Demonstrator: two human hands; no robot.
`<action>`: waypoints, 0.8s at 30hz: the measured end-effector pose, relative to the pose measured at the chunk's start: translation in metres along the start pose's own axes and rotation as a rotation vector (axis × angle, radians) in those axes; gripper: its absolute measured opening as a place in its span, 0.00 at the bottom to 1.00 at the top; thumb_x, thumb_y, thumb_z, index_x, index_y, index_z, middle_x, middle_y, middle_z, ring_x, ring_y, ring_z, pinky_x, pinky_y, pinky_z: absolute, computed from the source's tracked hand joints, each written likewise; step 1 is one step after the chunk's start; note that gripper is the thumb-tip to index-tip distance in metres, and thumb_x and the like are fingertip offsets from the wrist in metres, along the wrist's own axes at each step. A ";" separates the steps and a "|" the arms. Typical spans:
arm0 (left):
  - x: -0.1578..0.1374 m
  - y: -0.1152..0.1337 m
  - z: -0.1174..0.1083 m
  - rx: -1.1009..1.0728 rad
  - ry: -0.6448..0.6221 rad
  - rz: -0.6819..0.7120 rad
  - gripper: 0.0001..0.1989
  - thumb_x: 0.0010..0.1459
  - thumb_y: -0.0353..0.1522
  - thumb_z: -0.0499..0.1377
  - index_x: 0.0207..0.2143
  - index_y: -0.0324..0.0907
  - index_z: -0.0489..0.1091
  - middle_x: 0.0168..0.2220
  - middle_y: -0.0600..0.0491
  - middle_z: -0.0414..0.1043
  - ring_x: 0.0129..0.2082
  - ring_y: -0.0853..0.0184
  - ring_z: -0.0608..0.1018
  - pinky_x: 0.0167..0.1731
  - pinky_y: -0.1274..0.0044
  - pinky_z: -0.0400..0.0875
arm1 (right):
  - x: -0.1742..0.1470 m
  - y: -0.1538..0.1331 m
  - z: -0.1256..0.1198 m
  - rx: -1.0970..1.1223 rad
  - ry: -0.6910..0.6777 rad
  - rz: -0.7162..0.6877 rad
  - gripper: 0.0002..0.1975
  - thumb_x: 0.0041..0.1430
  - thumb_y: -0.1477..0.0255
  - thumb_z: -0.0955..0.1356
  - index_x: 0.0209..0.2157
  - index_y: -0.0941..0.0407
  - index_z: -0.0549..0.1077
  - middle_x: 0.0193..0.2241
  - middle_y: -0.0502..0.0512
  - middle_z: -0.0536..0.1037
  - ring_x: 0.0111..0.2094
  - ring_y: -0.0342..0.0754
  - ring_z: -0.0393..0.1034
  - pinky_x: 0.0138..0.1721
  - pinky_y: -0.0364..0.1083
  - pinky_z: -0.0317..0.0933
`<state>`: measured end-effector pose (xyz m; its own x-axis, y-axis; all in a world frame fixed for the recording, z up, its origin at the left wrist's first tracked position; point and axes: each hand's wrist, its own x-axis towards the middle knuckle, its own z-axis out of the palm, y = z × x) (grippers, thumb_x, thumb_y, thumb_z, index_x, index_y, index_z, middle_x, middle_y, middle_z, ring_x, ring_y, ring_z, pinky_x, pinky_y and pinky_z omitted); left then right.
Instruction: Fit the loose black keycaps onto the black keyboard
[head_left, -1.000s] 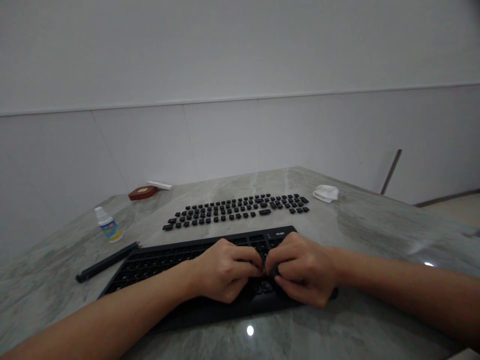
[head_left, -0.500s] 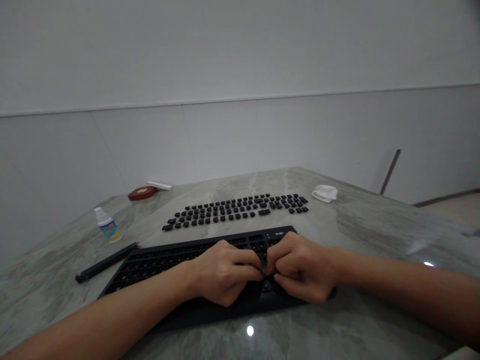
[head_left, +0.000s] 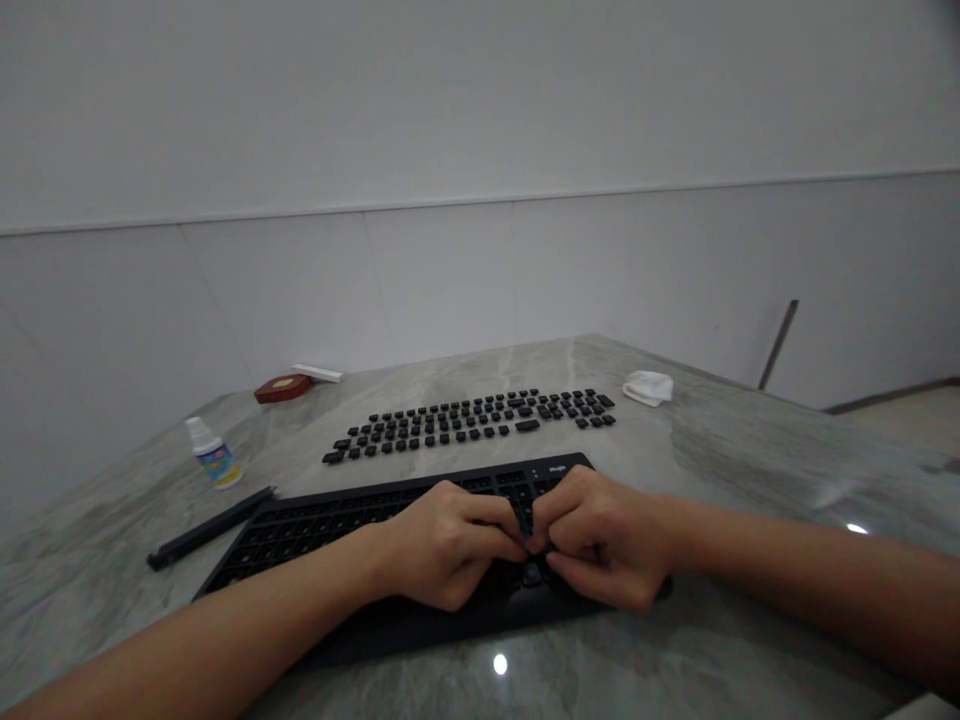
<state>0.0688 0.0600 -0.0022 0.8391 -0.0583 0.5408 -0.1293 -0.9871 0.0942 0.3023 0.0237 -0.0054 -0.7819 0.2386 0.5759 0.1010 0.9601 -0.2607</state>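
Observation:
A black keyboard [head_left: 427, 625] lies in front of me, its left part showing bare key sockets where keycaps are off. Over its right part my left hand [head_left: 454, 545] and my right hand [head_left: 592, 535] meet, fingers bent and tips close together. Both hands are closed at one spot among the keys; whatever their fingertips pinch is too small and covered to make out. Just below the fingertips a dark keycap [head_left: 532, 574] shows on the keyboard. Behind the keyboard, loose black keycaps [head_left: 457, 423] are laid out in rows on the marble table [head_left: 735, 490].
To the left stand a white spray bottle [head_left: 214, 455] with a coloured label and a long black bar [head_left: 211, 528]. Farther back lie a reddish-brown box [head_left: 283, 388] and a white strip [head_left: 316, 373]. A crumpled white cloth [head_left: 648, 388] rests at the back right, before the wall [head_left: 450, 280].
Both hands stay at the same spot on the keyboard, with only slight finger movement. The whole view has shifted very slightly.

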 end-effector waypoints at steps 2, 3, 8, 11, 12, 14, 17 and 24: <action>0.001 0.000 0.000 -0.027 -0.003 -0.010 0.19 0.52 0.18 0.49 0.40 0.37 0.75 0.38 0.48 0.80 0.30 0.68 0.81 0.27 0.79 0.76 | 0.000 0.000 0.000 -0.027 -0.031 0.005 0.14 0.51 0.79 0.62 0.19 0.54 0.52 0.21 0.49 0.69 0.19 0.40 0.58 0.19 0.42 0.49; 0.001 0.000 0.000 -0.037 -0.007 -0.015 0.18 0.53 0.18 0.49 0.39 0.37 0.75 0.38 0.48 0.80 0.31 0.67 0.81 0.28 0.79 0.77 | -0.001 0.000 0.000 -0.049 -0.050 0.005 0.13 0.51 0.79 0.62 0.19 0.54 0.53 0.21 0.49 0.69 0.19 0.40 0.58 0.19 0.43 0.49; -0.001 0.000 0.001 -0.022 -0.024 -0.017 0.18 0.52 0.18 0.49 0.39 0.37 0.75 0.38 0.48 0.80 0.29 0.68 0.80 0.27 0.79 0.76 | -0.001 -0.005 -0.001 -0.186 -0.126 -0.045 0.10 0.50 0.79 0.62 0.20 0.54 0.57 0.22 0.49 0.69 0.20 0.42 0.60 0.20 0.45 0.50; -0.002 0.000 0.001 0.040 -0.043 0.014 0.17 0.53 0.19 0.50 0.39 0.37 0.75 0.37 0.49 0.79 0.26 0.69 0.79 0.22 0.80 0.74 | 0.000 -0.007 -0.001 -0.244 -0.161 -0.071 0.10 0.50 0.79 0.62 0.19 0.54 0.58 0.21 0.48 0.67 0.18 0.42 0.57 0.20 0.46 0.49; -0.002 0.001 0.001 0.052 -0.045 0.017 0.17 0.53 0.20 0.50 0.39 0.37 0.75 0.36 0.49 0.79 0.25 0.69 0.78 0.21 0.80 0.73 | 0.001 -0.008 -0.001 -0.249 -0.166 -0.072 0.10 0.50 0.79 0.62 0.19 0.54 0.58 0.21 0.48 0.67 0.18 0.41 0.57 0.20 0.45 0.48; -0.001 0.001 0.001 0.045 -0.034 0.010 0.16 0.54 0.19 0.50 0.38 0.37 0.75 0.36 0.49 0.79 0.26 0.69 0.78 0.22 0.80 0.73 | 0.001 -0.006 -0.002 -0.235 -0.166 -0.054 0.10 0.50 0.79 0.62 0.20 0.54 0.58 0.21 0.48 0.68 0.19 0.41 0.58 0.20 0.45 0.48; 0.000 0.000 0.002 -0.009 -0.008 -0.015 0.17 0.54 0.18 0.50 0.38 0.36 0.76 0.35 0.48 0.79 0.29 0.69 0.80 0.27 0.80 0.76 | 0.001 -0.002 -0.002 -0.162 -0.142 -0.011 0.11 0.50 0.79 0.62 0.19 0.54 0.56 0.22 0.50 0.70 0.20 0.41 0.61 0.20 0.44 0.49; 0.000 0.000 0.002 0.080 -0.035 0.022 0.16 0.54 0.20 0.50 0.38 0.37 0.75 0.35 0.51 0.80 0.26 0.69 0.79 0.21 0.80 0.72 | 0.001 -0.004 -0.001 -0.128 -0.118 -0.017 0.12 0.49 0.79 0.62 0.19 0.54 0.54 0.20 0.48 0.66 0.19 0.40 0.57 0.20 0.45 0.47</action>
<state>0.0695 0.0595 -0.0037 0.8545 -0.0837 0.5127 -0.1063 -0.9942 0.0148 0.3021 0.0204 -0.0030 -0.8500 0.2107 0.4828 0.1588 0.9764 -0.1465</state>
